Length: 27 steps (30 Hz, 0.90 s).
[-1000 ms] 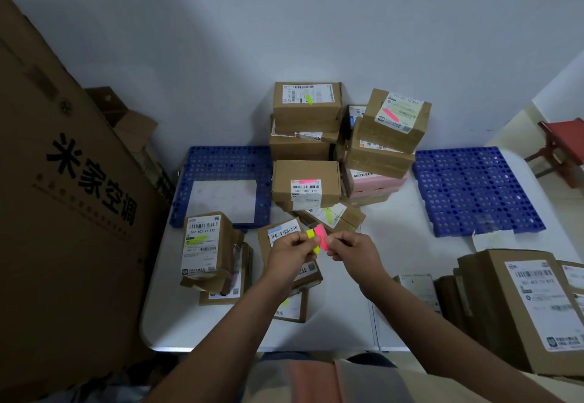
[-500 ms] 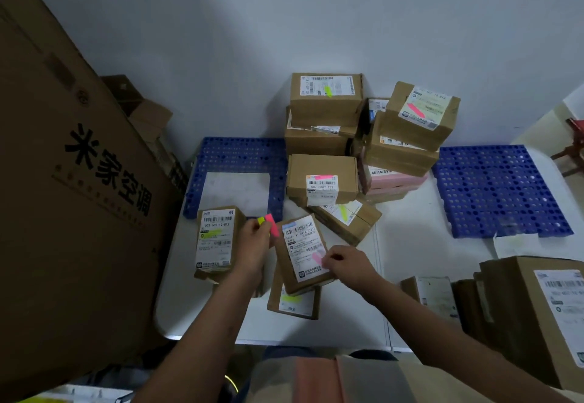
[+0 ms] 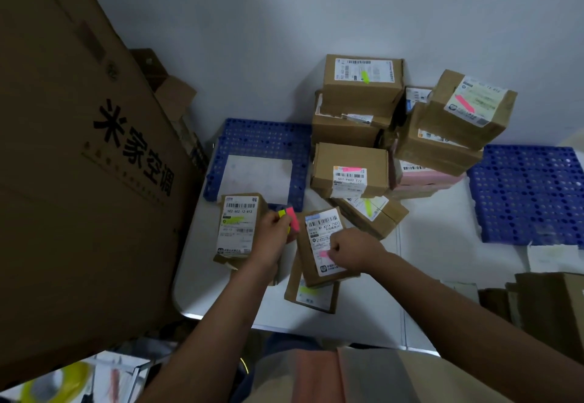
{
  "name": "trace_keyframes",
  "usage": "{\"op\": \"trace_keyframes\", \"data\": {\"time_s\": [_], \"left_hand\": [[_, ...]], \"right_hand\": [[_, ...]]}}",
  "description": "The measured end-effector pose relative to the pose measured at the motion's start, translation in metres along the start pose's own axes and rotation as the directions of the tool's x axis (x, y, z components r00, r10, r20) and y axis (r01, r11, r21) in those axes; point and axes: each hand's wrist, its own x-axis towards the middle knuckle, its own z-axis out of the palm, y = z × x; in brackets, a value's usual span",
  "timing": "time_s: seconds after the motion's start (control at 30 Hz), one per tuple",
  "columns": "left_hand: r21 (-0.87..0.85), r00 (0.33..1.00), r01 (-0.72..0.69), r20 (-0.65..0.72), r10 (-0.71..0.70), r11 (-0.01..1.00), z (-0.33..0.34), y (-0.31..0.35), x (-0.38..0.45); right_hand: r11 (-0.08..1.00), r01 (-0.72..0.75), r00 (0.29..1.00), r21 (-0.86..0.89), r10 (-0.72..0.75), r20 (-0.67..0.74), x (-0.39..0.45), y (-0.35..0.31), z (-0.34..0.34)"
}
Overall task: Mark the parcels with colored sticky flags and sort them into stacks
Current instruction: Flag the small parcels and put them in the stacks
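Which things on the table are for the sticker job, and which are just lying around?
For the job:
- left hand gripping the pink and yellow sticky flag pad
- right hand pressing a pink flag onto the brown cardboard parcel
- flagged brown parcel stacks

Just lying about:
- blue perforated plastic trays
- huge printed cardboard carton
- yellow tape roll

Dim, cool, even light; no distinct source visible. The wall [image 3: 316,23] grades from pale grey at centre to darker toward the top corners. Soft shadow behind the stacked parcels [image 3: 363,86], no hard edges. The white worktop [image 3: 442,228] reads brightest, without glare. Large carton [image 3: 79,149] at the worktop's left edge sits murky. Wide-angle bending at frame edges. Fine label print smeared; lower corners blurred and dark.
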Motion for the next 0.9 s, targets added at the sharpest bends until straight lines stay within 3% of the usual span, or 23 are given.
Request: {"op": "trace_keyframes", "data": {"time_s": [0.4, 0.6, 0.77, 0.9], "left_hand": [[-0.033, 0.998, 0.058, 0.04, -0.056, 0.998, 0.008, 0.002, -0.001], [-0.06, 0.996, 0.075, 0.059, -0.071, 0.995, 0.021, 0.003, -0.004], [-0.106, 0.972, 0.168, 0.186, -0.146, 0.98, 0.05, 0.0, -0.004], [-0.107, 0.962, 0.228, 0.176, -0.207, 0.968, 0.063, -0.013, -0.01]], "right_hand": [[0.984, -0.13, 0.988, -0.118, 0.12, -0.094, 0.005, 0.0, 0.004], [0.955, -0.168, 0.953, 0.244, 0.22, -0.206, -0.022, 0.021, 0.006], [0.905, -0.196, 0.896, 0.377, 0.321, -0.307, -0.055, 0.053, 0.012], [0.873, -0.156, 0.884, 0.462, 0.332, -0.329, -0.076, 0.072, 0.023]]}}
